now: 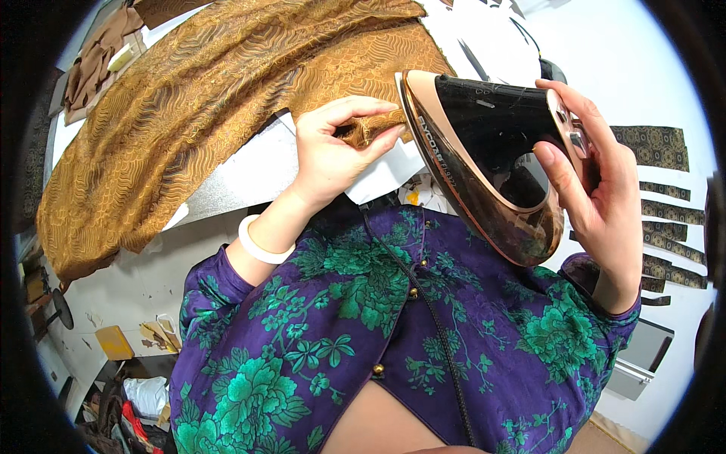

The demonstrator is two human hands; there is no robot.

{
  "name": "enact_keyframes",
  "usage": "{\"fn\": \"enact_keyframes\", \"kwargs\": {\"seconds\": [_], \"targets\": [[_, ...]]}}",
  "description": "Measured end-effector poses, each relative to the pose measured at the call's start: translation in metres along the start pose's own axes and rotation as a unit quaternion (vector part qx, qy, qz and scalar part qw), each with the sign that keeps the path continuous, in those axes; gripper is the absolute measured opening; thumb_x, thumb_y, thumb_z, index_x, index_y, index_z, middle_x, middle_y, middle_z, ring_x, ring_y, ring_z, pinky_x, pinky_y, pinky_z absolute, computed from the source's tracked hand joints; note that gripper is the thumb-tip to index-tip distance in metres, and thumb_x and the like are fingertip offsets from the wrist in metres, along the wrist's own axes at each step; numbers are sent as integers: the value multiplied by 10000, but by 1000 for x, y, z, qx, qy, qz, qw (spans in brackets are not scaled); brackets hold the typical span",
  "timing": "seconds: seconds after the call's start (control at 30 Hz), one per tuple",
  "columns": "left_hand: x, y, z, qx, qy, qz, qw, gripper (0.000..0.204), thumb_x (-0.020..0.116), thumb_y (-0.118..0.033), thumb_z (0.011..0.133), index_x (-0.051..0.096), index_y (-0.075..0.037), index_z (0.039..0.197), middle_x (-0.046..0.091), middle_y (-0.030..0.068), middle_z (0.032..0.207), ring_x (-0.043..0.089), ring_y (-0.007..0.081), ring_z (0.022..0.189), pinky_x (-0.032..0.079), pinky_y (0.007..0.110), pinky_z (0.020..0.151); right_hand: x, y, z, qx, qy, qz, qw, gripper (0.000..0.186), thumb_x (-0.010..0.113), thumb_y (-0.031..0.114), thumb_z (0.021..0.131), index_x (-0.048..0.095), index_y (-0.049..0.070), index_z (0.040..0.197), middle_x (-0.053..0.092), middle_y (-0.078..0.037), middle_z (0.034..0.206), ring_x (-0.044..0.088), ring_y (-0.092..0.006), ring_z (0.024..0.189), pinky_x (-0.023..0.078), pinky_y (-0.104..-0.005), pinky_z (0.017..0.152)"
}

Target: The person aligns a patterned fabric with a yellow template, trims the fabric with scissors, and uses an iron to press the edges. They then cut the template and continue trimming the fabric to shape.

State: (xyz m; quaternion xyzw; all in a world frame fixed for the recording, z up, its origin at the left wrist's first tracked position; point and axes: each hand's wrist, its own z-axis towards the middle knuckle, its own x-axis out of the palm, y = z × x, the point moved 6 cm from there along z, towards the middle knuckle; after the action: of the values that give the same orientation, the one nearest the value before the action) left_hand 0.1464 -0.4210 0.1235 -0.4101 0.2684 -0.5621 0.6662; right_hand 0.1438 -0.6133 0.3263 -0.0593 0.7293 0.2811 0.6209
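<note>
The hands both grasp: the left hand (333,147) pinches a folded end of gold-brown patterned fabric (227,113), while the right hand (616,197) grips a tilted black iron (491,113) at one o'clock, just beside that fold. The fabric spreads toward ten o'clock; dark patterned strips (673,212) lie at three o'clock on the white worktop (620,68).

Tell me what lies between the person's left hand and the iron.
In the head view, a bunched fold of gold-brown cloth, pinched by the left hand, runs toward the iron; whether cloth and iron touch is unclear.
</note>
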Motion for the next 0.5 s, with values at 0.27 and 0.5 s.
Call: {"fn": "enact_keyframes", "kwargs": {"seconds": [0.27,0.5], "targets": [[-4,12,-3,-23,-8,-7,1000,277,847,-11,708,734,15,959,744,90,978,703,161,909,548,282,837,10,9,7,-77,-19,14,997,485,630,132,975,485,7,1421,681,-105,997,644,-123,832,497,-250,794],[0,6,3,-32,-11,-7,999,255,834,7,717,735,21,951,747,81,957,703,151,894,547,276,827,11,3,14,-74,-33,16,997,475,617,170,981,499,42,1422,665,-125,1061,640,-133,892,505,-274,820]]}}
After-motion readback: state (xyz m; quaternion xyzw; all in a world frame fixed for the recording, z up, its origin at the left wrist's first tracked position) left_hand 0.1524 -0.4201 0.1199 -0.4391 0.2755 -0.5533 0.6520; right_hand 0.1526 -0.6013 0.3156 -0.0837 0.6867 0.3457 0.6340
